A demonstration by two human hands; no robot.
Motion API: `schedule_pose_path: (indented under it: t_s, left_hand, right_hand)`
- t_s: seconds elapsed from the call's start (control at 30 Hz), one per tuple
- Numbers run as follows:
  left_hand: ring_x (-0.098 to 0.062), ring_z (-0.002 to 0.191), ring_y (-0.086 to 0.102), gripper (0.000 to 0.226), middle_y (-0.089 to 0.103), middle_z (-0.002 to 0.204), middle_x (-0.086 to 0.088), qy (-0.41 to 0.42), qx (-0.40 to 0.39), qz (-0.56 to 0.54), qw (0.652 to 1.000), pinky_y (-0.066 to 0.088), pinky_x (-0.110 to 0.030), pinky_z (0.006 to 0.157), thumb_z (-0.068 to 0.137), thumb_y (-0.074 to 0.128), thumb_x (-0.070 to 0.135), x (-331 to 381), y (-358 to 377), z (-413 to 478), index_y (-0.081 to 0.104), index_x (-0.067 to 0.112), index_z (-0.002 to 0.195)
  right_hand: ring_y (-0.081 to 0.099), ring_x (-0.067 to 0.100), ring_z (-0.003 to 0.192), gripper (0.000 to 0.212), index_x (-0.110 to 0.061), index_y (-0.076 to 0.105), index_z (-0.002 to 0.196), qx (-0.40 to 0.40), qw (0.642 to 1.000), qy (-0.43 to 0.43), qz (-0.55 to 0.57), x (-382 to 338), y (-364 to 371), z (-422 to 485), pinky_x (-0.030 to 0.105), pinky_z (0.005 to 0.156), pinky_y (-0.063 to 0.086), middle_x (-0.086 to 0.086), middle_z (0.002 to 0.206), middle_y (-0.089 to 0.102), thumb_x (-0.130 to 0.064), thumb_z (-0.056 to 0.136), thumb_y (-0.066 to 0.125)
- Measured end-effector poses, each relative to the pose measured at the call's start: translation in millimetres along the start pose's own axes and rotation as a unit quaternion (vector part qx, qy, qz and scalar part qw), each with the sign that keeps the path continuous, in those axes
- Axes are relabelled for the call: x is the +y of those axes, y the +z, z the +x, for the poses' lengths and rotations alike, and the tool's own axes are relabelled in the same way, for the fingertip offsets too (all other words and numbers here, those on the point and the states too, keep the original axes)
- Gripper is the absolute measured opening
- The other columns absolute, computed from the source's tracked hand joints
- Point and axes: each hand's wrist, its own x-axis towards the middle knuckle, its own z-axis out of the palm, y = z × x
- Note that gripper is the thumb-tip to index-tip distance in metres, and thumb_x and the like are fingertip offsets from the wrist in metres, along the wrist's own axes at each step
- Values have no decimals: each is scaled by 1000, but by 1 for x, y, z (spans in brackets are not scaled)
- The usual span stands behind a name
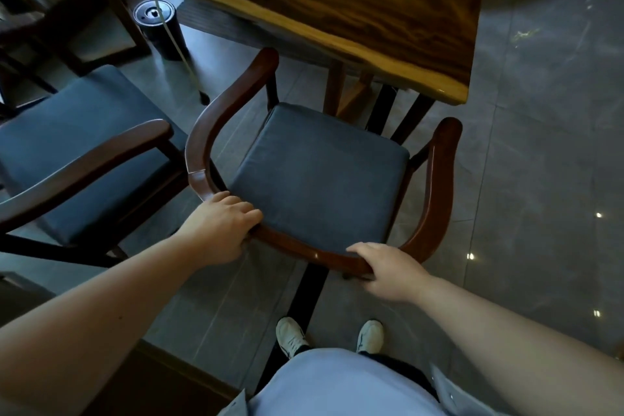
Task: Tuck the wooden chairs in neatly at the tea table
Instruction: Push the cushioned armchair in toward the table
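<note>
A wooden armchair (439, 199) with a curved back rail and a dark blue seat cushion stands right in front of me, facing the tea table (354, 10). Its front edge sits just at the table's near edge, close to the table legs. My left hand (221, 228) grips the left part of the curved back rail. Further right on the same rail, my right hand (391, 272) holds on with its fingers curled over the top. A second wooden chair (84, 162) with the same blue cushion stands to the left, angled and away from the table.
A black cylindrical bin (158, 27) stands on the tiled floor under the table's left part, with a pale hose (175, 40) hanging from the table down to the floor beside it. Another dark chair frame (67, 37) is at the far left. Open tiled floor lies to the right.
</note>
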Motion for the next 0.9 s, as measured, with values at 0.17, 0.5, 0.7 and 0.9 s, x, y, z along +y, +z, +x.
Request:
schedule_pose_path:
  t_s: [0.17, 0.5, 0.7, 0.9]
  left_hand:
    - [-23, 97, 62, 33, 68, 103, 6, 16, 8, 10, 1000, 47, -43, 88, 78, 56, 41, 31, 7, 10, 60, 27, 108]
    - [-22, 79, 64, 29, 68, 79, 8, -37, -4, 1, 999, 49, -39, 72, 65, 45, 38, 50, 8, 20, 63, 29, 85]
    - [-18, 86, 65, 52, 69, 87, 12, -35, 14, -4, 999, 49, -38, 77, 62, 25, 46, 49, 2, 30, 65, 31, 93]
    - [-21, 71, 65, 28, 67, 74, 10, -10, 30, -18, 999, 50, -35, 66, 68, 40, 45, 75, -3, 50, 60, 29, 79]
  right_hand:
    - [51, 18, 114, 49, -29, 50, 128, -24, 997, 29, -66, 33, -2, -7, 33, 100, 37, -8, 121, 61, -33, 82, 67]
    - [53, 18, 74, 17, -31, 47, 77, -196, 945, -45, -259, 51, -32, 29, 36, 76, 42, -8, 77, 56, -29, 72, 62]
    - [60, 23, 86, 17, -28, 50, 85, -184, 946, -77, -255, 65, -39, 32, 37, 81, 42, -3, 88, 63, -33, 75, 63]
    - [59, 21, 85, 18, -29, 50, 84, -179, 943, -67, -274, 97, -53, 30, 39, 82, 46, -4, 86, 61, -31, 74, 65]
